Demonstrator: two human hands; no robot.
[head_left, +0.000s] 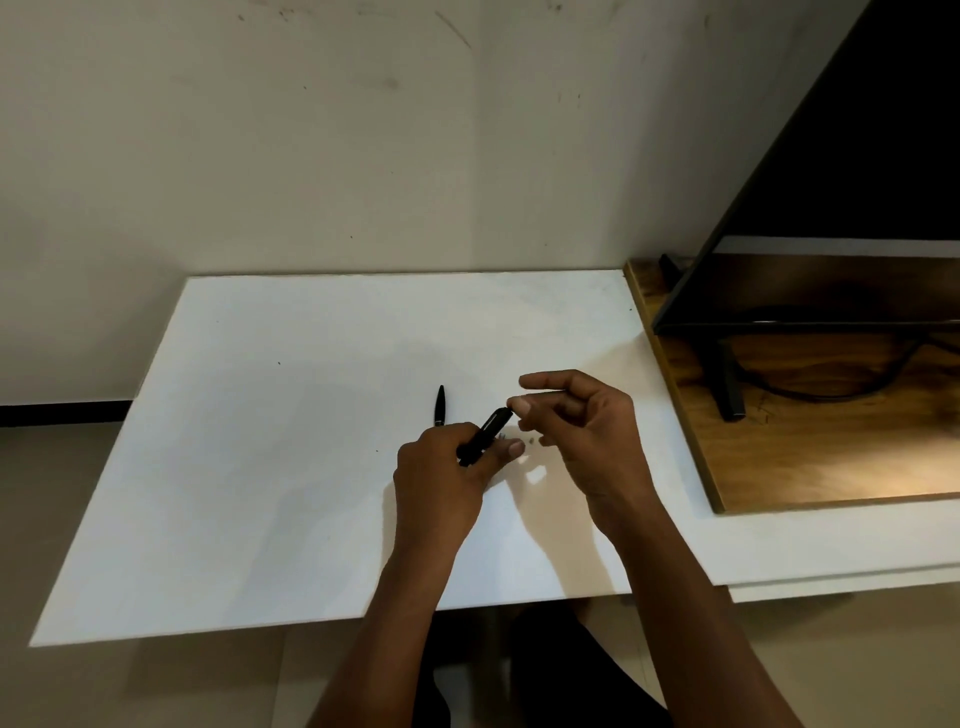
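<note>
Left hand (441, 478): one of two bare hands, fingers curled round the lower end of the pen barrel, gripping it just above the counter.
Pen barrel (485, 435): one slim, smooth black cylinder, tilted, its free end pointing to 1 o'clock.
Right hand (587, 431): fingers loosely curled, forefinger reaching out, thumb tip touching the barrel's free end; whether it pinches anything small I cannot tell.
Specks (531, 440): tiny dark bits on the counter between the hands, too small to count.
Second pen piece (440, 406): one tapered glossy black piece, lying flat at 12 o'clock from the left hand, near it.
Counter (260, 467): one smooth, matte white rectangle.
Wooden board (831, 457): one, glossy brown with dark grain, at 3 o'clock from the hands.
Screen (857, 182): one flat black panel, thin-edged, standing on the board, with one black cable (810, 396) beneath it.
</note>
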